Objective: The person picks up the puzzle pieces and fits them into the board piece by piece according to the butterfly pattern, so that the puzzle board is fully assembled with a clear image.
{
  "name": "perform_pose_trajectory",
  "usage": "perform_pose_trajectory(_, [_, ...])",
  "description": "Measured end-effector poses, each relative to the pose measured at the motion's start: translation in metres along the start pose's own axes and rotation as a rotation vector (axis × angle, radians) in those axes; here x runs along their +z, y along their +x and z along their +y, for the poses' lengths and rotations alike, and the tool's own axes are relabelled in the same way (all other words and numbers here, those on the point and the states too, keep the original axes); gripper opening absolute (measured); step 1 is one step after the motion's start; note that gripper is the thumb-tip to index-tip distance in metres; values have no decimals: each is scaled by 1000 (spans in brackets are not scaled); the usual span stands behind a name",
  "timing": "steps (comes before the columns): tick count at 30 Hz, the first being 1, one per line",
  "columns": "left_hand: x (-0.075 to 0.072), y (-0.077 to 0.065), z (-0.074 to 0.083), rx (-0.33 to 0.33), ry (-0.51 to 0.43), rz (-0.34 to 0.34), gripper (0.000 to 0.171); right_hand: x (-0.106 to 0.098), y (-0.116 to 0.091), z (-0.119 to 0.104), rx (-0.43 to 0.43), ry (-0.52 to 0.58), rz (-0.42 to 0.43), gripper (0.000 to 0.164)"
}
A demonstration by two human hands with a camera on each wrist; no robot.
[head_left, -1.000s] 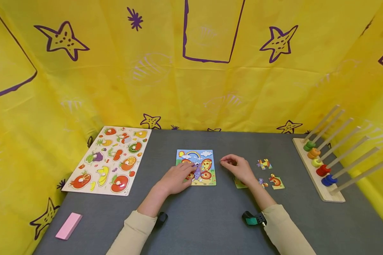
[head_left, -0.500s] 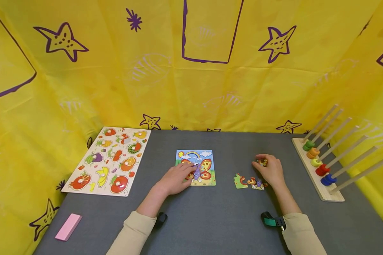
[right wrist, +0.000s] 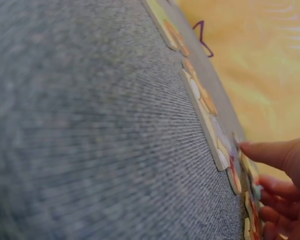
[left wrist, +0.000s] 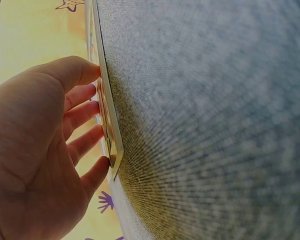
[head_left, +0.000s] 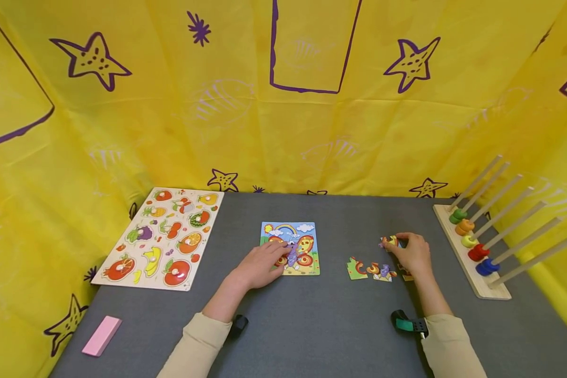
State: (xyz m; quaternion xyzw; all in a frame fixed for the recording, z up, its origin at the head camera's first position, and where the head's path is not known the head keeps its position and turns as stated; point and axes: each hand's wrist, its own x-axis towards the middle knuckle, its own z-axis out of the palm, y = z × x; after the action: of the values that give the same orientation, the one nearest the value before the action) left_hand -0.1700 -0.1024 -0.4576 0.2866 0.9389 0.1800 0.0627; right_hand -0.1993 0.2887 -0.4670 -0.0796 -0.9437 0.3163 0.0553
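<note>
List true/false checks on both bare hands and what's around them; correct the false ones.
1. The left hand touches the square, multicoloured butterfly puzzle. True.
2. The pink rectangular block and pale rectangular fruit puzzle board lie left of the butterfly puzzle. True.
3. The right hand grips the pink block. False: it grips a flat, multicoloured jigsaw piece.
4. The long, pale wooden peg rack bears nothing. False: it bears green, orange, yellow, red and blue rings.

The pieces point(head_left: 356, 271) were patterned in green, red, yellow and purple, the puzzle point(head_left: 298, 253) with a purple butterfly under a blue sky. Yellow cloth point(head_left: 274, 131) was printed with purple-outlined stars; the desk point(head_left: 312, 325) was coloured dark grey, the block point(head_left: 101, 336) pink, the sleeves point(head_left: 200, 338) beige.
</note>
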Motion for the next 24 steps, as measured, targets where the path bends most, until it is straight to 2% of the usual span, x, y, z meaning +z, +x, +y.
perform_pose_trajectory(5, [0, 0, 0, 1, -2, 1, 47, 2, 0, -3, -8, 87, 67, 37])
perform_pose_trajectory(8, [0, 1, 0, -2, 4, 0, 47, 6, 0, -13, -35, 141, 73, 30])
perform_pose_trajectory(14, [1, 1, -2, 12, 22, 7, 48, 23, -4, -44, -31, 244, -42, 31])
perform_pose_trajectory(21, [0, 0, -1, 31, 43, 14, 48, 55, -10, -81, -35, 402, -186, 30])
perform_pose_trajectory(24, [1, 0, -2, 26, 46, 4, 49, 69, -13, -95, -30, 427, -226, 29])
